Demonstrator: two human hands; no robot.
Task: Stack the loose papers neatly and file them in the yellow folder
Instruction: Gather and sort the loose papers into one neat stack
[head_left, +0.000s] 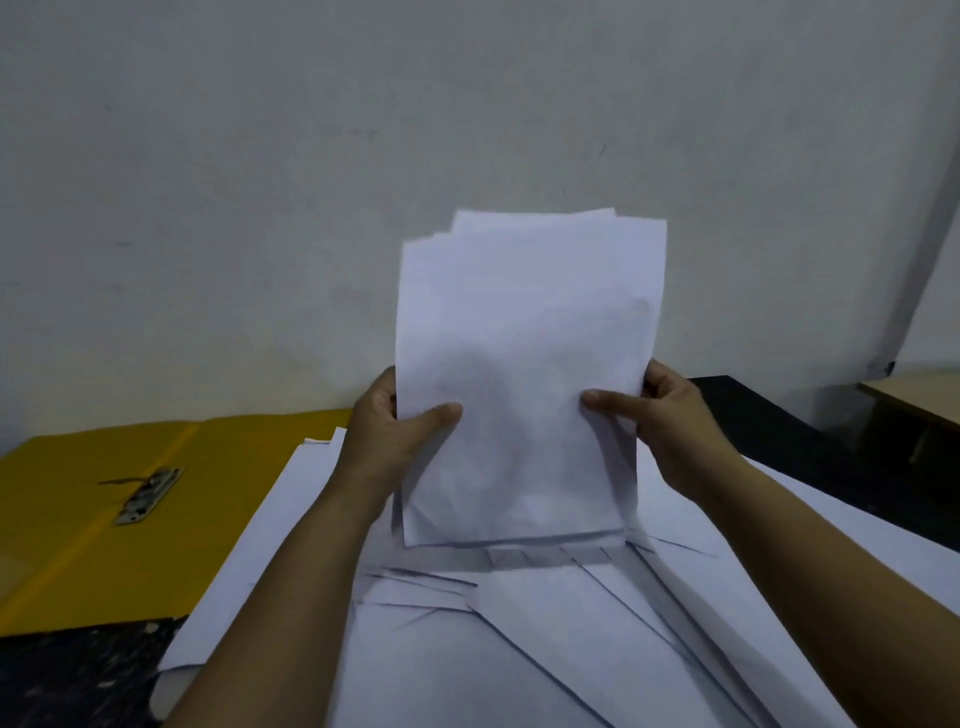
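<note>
Matt white papers (524, 338), metal folder clip (148, 496)

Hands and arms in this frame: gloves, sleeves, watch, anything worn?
Nothing worn that shows. The left hand and right hand are bare, no gloves, no rings visible. Both forearms are bare to the frame edge: no sleeves, watch or bands in view.

Office desk, paperwork underway

Loose white papers (597, 649) are covering a dark desk (78, 675) beside an open yellow folder (78, 519), bare wall (311, 156) behind.
</note>
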